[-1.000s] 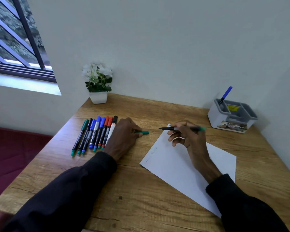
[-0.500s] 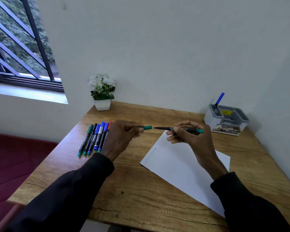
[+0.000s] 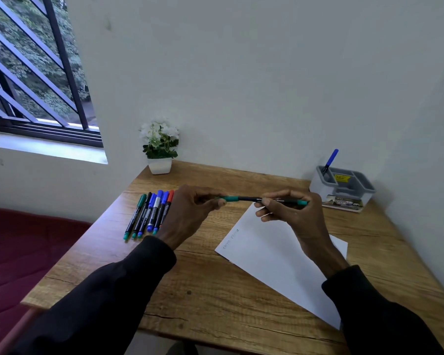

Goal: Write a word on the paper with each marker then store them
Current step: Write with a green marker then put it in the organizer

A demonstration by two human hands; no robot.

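Capping step, by the look of it. Left hand (image 3: 190, 213) pinching small green plastic cap (image 3: 230, 199), seated on or just at the tip of slim black-barrelled green marker (image 3: 272, 200); right hand (image 3: 290, 208) closed around barrel, held level above wooden desk (image 3: 215, 298). White paper sheet (image 3: 274, 254) below, faint writing at near-left edge. Row of unused markers (image 3: 151, 213) at left. Grey compartment organiser (image 3: 344, 185) at far right (one blue pen (image 3: 330, 161) inside). Risks: misaligned push, ink on fingers; half-seated cap dropping off on transfer.
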